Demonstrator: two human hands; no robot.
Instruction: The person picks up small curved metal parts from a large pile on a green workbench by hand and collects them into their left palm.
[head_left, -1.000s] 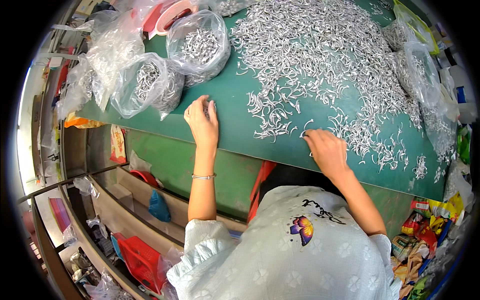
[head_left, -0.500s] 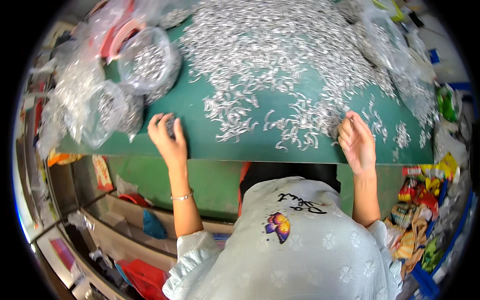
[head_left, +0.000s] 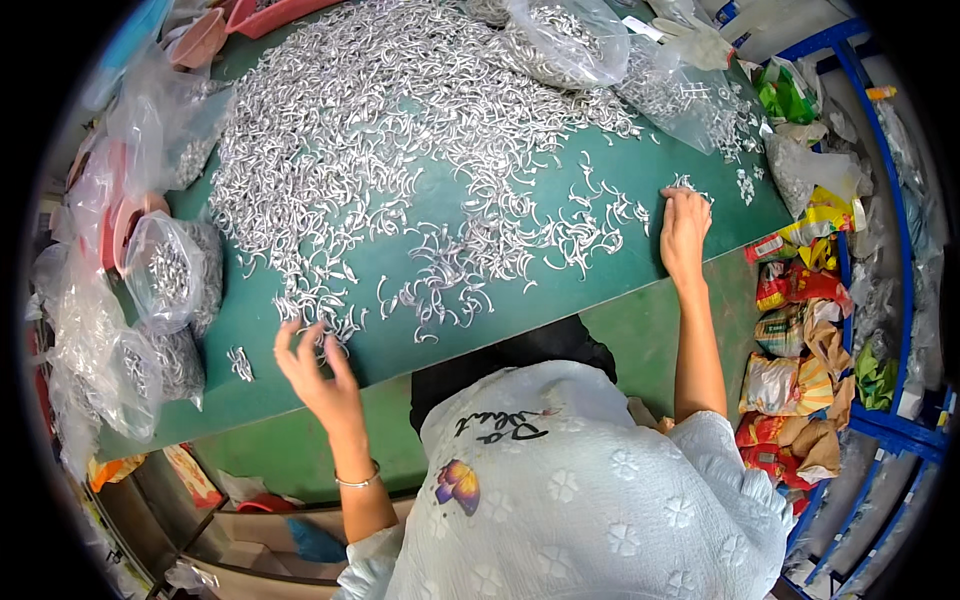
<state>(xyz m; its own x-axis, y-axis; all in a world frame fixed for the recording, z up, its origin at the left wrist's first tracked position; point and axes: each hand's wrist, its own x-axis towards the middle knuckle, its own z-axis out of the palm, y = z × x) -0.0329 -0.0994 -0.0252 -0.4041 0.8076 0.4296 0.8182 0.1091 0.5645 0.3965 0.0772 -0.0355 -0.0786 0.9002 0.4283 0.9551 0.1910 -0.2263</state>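
Small curved silver metal pieces (head_left: 320,120) are spread thickly over the green table (head_left: 560,300). My left hand (head_left: 325,380) is at the near edge of the spread, fingers apart and bent over a loose group of pieces (head_left: 318,308); I see nothing held in it. Left of it lies a separate little cluster of pieces (head_left: 240,363). Far to the right, my right hand (head_left: 686,232) rests on the table with its fingers curled down and together, against a small heap of pieces (head_left: 688,184). Its fingertips are hidden, so what they hold does not show.
Clear plastic bags of metal pieces (head_left: 170,270) stand along the left edge, beside pink containers (head_left: 196,40). More filled bags (head_left: 565,45) lie at the back right. Colourful packets (head_left: 790,385) and a blue rack (head_left: 905,430) are beyond the table's right side.
The view has turned to the right. My left hand has let go of a clump of pieces, which now lies at its left. My right hand has moved right to the small heap.
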